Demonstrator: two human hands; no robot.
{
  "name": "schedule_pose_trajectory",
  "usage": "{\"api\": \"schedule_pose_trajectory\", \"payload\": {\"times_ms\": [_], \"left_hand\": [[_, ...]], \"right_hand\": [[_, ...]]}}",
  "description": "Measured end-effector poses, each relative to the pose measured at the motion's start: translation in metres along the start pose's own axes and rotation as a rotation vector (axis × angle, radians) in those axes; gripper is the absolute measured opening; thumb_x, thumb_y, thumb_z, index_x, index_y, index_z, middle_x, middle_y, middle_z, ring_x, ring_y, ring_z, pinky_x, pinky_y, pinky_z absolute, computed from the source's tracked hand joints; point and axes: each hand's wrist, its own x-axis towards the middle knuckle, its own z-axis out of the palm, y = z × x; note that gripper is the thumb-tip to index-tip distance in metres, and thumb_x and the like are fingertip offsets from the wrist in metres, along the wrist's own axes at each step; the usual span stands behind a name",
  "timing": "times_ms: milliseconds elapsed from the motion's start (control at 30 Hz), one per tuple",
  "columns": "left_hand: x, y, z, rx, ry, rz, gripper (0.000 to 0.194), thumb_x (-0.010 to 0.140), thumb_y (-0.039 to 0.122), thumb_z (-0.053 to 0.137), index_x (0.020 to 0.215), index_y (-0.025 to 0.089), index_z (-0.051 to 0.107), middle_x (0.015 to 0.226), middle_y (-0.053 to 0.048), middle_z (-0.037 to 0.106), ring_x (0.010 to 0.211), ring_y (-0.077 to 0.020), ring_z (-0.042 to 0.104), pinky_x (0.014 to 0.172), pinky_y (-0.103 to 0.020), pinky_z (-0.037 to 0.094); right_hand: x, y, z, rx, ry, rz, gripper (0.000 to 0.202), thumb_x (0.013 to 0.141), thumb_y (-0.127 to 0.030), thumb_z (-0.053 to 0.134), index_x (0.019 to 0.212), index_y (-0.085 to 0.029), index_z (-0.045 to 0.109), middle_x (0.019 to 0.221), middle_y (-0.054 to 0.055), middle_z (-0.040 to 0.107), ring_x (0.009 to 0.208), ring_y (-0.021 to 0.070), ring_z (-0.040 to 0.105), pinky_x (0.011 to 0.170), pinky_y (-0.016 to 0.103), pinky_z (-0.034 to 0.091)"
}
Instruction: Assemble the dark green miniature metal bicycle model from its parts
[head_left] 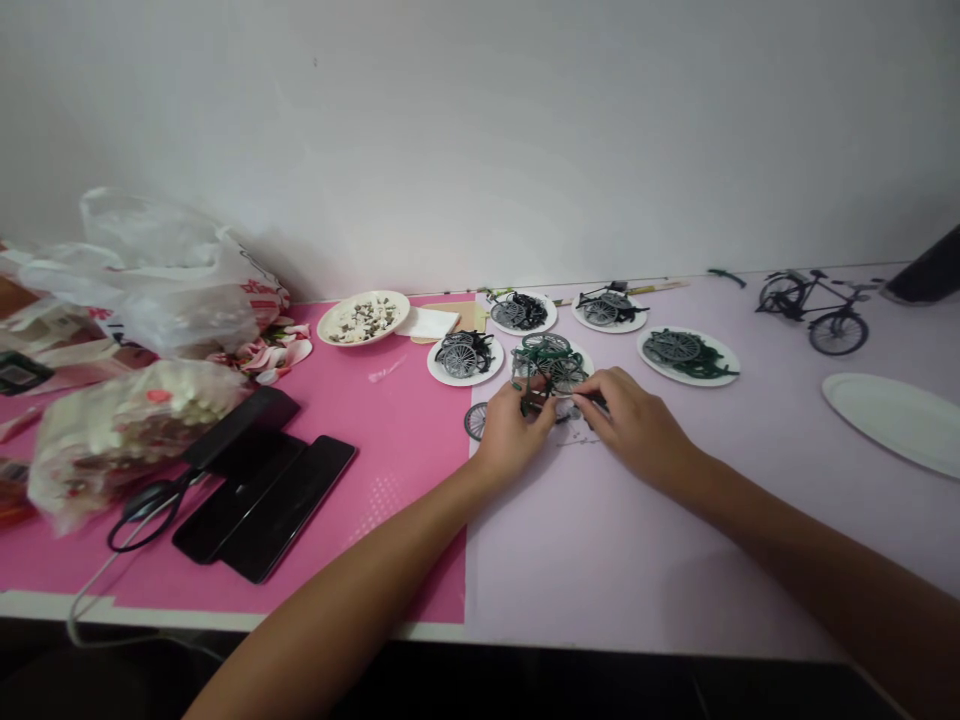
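Note:
My left hand (516, 428) is closed on a dark toy bicycle part, its spoked wheel (475, 421) sticking out to the left of the fingers. Facing it, my right hand (637, 420) pinches something small and thin at the same part; the fingertips hide what it is. Just beyond both hands sits a white plate (590, 362) with grey and green toy wheels (546, 345). Small loose bits lie on the table below the fingertips, too blurred to name.
White plates of dark or green bicycle parts (465, 353) line the back. A finished-looking toy bicycle (814, 305) stands at right, near a white oval plate (900, 420). Left are a bowl of small pieces (364, 318), plastic bags (172, 270) and a black phone (289, 510).

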Motion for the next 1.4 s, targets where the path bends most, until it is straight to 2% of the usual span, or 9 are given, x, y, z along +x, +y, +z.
{"api": "schedule_pose_trajectory", "payload": {"times_ms": [267,400,500,733,1100,1400], "left_hand": [[-0.001,0.003,-0.002,0.035,-0.035,0.069,0.019,0.091,0.027,0.068,0.107,0.017,0.070,0.100,-0.008,0.077,0.085,-0.0202,0.070,0.076,-0.029,0.054],[-0.001,0.005,-0.001,0.021,-0.092,0.102,0.016,0.093,0.026,0.066,0.106,0.018,0.070,0.098,-0.008,0.077,0.087,-0.0203,0.071,0.078,-0.029,0.054],[-0.001,0.005,0.000,0.027,-0.068,0.092,0.015,0.092,0.024,0.067,0.104,0.017,0.071,0.098,-0.008,0.077,0.086,-0.0195,0.070,0.077,-0.028,0.054],[-0.001,0.002,0.000,-0.036,-0.003,-0.026,0.027,0.089,0.024,0.072,0.114,0.014,0.071,0.106,-0.011,0.078,0.087,-0.0200,0.072,0.074,-0.028,0.056],[-0.001,0.003,-0.001,-0.049,-0.026,-0.013,0.025,0.089,0.023,0.071,0.113,0.015,0.072,0.103,-0.010,0.079,0.086,-0.0202,0.073,0.073,-0.028,0.056],[0.000,0.003,0.000,-0.113,-0.042,-0.047,0.027,0.089,0.024,0.072,0.114,0.014,0.072,0.107,-0.011,0.079,0.088,-0.0199,0.073,0.076,-0.029,0.057]], "right_hand": [[0.002,0.001,-0.004,-0.058,-0.001,0.031,0.038,0.106,-0.050,0.046,0.079,-0.024,0.052,0.075,0.004,0.060,0.063,0.0204,0.054,0.055,0.031,0.034],[0.002,0.001,-0.001,-0.082,-0.017,0.027,0.047,0.106,-0.054,0.041,0.071,-0.024,0.046,0.068,0.003,0.055,0.058,0.0194,0.049,0.054,0.032,0.031],[0.002,0.000,0.000,-0.058,0.006,0.025,0.046,0.106,-0.052,0.042,0.070,-0.024,0.044,0.068,0.003,0.054,0.059,0.0190,0.049,0.056,0.032,0.032],[0.003,0.001,-0.001,0.038,0.018,0.085,0.040,0.105,-0.050,0.046,0.075,-0.024,0.049,0.071,0.003,0.055,0.063,0.0202,0.053,0.060,0.033,0.038],[0.005,0.006,0.000,0.149,0.000,0.151,0.038,0.105,-0.052,0.046,0.081,-0.024,0.056,0.076,0.004,0.062,0.071,0.0233,0.059,0.065,0.036,0.043],[0.005,0.002,0.000,0.259,0.015,0.208,0.038,0.103,-0.055,0.048,0.083,-0.024,0.058,0.073,0.003,0.061,0.065,0.0214,0.056,0.062,0.035,0.043]]}}
